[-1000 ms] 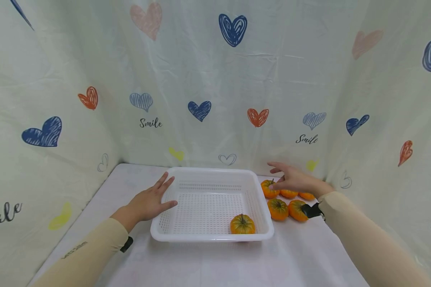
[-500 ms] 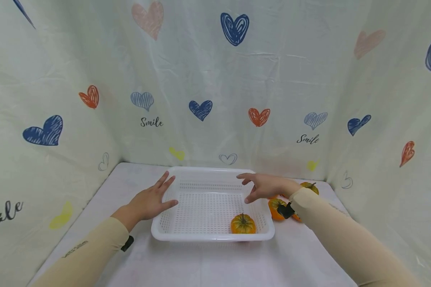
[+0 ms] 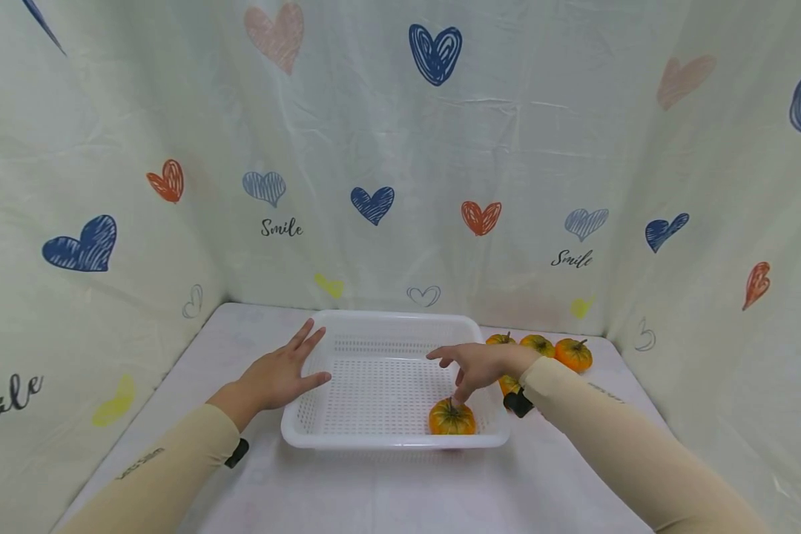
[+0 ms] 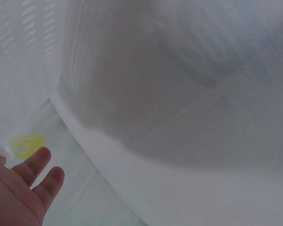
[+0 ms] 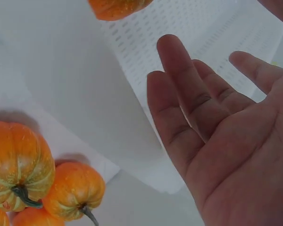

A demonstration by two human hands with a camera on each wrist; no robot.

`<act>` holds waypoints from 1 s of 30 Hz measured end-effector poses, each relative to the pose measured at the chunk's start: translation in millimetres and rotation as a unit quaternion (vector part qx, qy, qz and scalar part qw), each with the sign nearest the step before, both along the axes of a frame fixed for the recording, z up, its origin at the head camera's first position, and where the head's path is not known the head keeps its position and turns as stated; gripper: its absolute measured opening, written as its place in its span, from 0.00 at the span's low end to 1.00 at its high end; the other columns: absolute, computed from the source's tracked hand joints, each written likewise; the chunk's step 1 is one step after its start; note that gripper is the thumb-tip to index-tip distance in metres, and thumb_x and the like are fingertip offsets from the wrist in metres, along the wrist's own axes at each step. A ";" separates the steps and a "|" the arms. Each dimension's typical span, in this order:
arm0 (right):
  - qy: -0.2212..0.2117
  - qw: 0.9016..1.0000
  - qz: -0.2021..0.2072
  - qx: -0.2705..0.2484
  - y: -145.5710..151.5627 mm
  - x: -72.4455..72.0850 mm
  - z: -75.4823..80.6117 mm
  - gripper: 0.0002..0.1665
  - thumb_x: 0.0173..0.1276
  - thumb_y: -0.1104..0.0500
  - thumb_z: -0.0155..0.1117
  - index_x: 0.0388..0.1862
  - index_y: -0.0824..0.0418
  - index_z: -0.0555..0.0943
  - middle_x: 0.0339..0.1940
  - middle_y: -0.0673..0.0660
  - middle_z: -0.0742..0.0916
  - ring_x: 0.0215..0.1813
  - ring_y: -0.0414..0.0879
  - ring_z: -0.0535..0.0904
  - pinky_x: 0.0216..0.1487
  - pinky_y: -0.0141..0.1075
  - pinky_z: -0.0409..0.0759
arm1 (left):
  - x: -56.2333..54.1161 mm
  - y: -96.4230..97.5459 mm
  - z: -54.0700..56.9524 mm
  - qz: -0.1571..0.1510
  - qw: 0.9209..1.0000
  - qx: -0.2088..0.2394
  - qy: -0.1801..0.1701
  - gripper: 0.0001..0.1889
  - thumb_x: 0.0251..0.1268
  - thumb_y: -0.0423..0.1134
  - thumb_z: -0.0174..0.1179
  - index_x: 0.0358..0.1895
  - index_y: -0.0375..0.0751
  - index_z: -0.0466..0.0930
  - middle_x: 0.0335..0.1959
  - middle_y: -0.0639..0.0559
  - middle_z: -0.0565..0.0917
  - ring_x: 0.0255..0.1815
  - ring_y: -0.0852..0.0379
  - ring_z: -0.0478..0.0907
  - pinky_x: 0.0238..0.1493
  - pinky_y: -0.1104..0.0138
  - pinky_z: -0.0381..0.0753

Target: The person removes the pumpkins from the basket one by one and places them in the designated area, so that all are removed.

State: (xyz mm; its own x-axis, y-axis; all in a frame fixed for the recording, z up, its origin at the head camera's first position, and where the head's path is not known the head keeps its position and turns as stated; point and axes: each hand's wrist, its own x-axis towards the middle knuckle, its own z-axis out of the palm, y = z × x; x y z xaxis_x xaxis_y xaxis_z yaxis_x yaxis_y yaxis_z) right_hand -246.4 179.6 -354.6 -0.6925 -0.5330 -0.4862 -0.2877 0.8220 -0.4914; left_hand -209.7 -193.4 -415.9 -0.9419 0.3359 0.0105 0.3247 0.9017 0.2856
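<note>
A white perforated plastic basket (image 3: 380, 443) stands on the table, with one small orange pumpkin (image 3: 451, 420) in its near right corner. My right hand (image 3: 474, 368) is over the basket's right side, its thumb beside the pumpkin's stem in the head view. In the right wrist view, the fingers (image 5: 193, 94) are loosely extended with nothing between them, and the pumpkin (image 5: 120, 7) shows apart from them at the top edge. My left hand (image 3: 277, 378) lies at the basket's left rim, fingers spread. The left wrist view shows two fingertips (image 4: 52, 181) near the basket wall (image 4: 23, 61).
Several more pumpkins (image 3: 573, 355) sit on the white-covered table (image 3: 374, 493) to the right of the basket, some partly hidden by my right wrist. A pale curtain (image 3: 400, 133) with printed hearts rises behind the table and along both sides.
My right hand has moved left from over the pumpkins on the table, across the basket's right rim, then down and nearer to the pumpkin inside. The left hand has stayed in place.
</note>
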 end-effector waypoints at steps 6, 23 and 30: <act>-0.009 1.000 0.016 0.018 -4.5 4.2 -4.9 0.49 0.55 0.61 0.80 0.74 0.44 0.68 0.69 0.58 0.74 0.52 0.49 0.82 0.50 0.44 0.82 | 0.5 -0.2 -1.2 0.002 1.000 0.003 -0.005 0.48 0.69 0.71 0.46 0.81 0.45 0.45 0.82 0.42 0.40 0.67 0.32 0.68 0.59 0.40 0.72; 0.003 0.997 0.017 0.076 -12.7 9.4 -16.4 0.49 0.52 0.65 0.81 0.72 0.46 0.71 0.66 0.55 0.77 0.51 0.47 0.80 0.50 0.45 0.83 | -1.9 -0.5 -3.1 0.001 1.000 0.005 -0.003 0.48 0.69 0.70 0.47 0.82 0.46 0.44 0.82 0.43 0.40 0.67 0.33 0.68 0.59 0.40 0.71; 0.022 0.994 0.024 0.102 -15.6 13.4 -14.4 0.47 0.52 0.63 0.82 0.71 0.47 0.73 0.64 0.55 0.79 0.51 0.47 0.80 0.53 0.47 0.81 | -2.9 -1.9 -5.2 0.008 1.000 0.005 -0.004 0.47 0.70 0.67 0.50 0.82 0.47 0.43 0.82 0.43 0.38 0.68 0.32 0.68 0.60 0.40 0.71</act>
State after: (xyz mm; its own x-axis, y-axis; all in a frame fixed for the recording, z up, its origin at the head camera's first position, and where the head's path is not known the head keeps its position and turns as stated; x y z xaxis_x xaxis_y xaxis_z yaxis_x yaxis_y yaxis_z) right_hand -233.0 164.0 -369.0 -0.6916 -0.4602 -0.5567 -0.3471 0.8877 -0.3025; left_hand -212.6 -195.4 -421.1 -0.9473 0.3202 0.0059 0.3074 0.9037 0.2980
